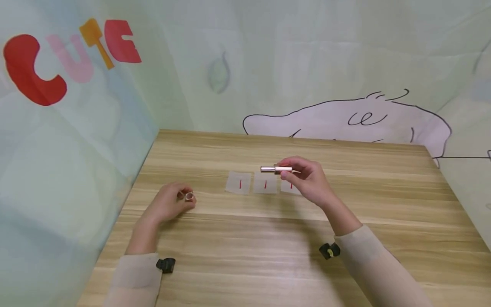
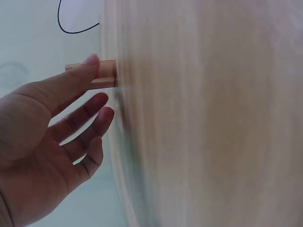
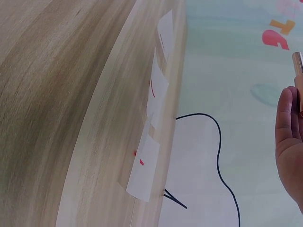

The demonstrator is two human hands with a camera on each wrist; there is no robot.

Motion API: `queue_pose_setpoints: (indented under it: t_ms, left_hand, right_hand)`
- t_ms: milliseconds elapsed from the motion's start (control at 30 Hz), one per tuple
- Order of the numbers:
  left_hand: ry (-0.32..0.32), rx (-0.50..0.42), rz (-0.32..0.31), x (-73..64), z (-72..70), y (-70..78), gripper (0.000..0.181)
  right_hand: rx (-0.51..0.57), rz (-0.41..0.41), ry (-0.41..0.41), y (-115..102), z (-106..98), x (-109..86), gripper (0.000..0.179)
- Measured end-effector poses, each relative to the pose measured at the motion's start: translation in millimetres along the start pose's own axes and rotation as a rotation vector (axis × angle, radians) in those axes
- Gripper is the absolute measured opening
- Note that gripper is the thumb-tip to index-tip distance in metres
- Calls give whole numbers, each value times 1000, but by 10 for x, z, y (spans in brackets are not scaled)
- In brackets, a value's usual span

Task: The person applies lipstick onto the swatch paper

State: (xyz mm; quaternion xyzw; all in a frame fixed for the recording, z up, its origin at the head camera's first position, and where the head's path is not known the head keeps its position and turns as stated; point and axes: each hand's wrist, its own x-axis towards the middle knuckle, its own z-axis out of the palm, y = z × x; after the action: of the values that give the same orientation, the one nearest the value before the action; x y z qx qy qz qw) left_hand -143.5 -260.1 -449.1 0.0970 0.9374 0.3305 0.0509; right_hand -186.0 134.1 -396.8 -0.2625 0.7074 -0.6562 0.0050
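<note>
In the head view, my right hand (image 1: 308, 181) pinches a shiny rose-gold lipstick tube (image 1: 283, 170) between thumb and fingers above the paper slips. Its narrower silvery end points left. Only part of the lipstick tube (image 3: 298, 81) shows at the right wrist view's edge. At the left of the table, my left hand (image 1: 170, 201) holds a short hollow lipstick cap (image 1: 189, 196), its round opening facing the camera. The left wrist view has the thumb across the cap (image 2: 108, 75), one end of it at the tabletop; the other fingers curve loosely below.
Three white paper slips lie in a row: left (image 1: 235, 183), middle (image 1: 265, 184) and right (image 1: 287, 186), each with a red stroke. The right slip is partly behind my right hand. Printed cloth walls (image 1: 199, 76) border the wooden table (image 1: 238, 256) at the back and left.
</note>
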Motion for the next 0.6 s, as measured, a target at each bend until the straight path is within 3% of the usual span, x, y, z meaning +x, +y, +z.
queue_pose_setpoints:
  t_ms: [133,267,467,600]
  left_hand:
    - [42,-9,-8,10,14,-8,11]
    - [95,-42,-17,37,12,33,16]
    - [165,-78,65,107,-8,189,13]
    - [213,-113,83,148,-25,304,16]
  right_hand:
    - [1,12,1,-12,-8,-3,22]
    - [1,16,8,-20,-11,-2,22]
    - [1,5,15,-25,-19,0,22]
    - [22,1,21,-34,-20,-2,22]
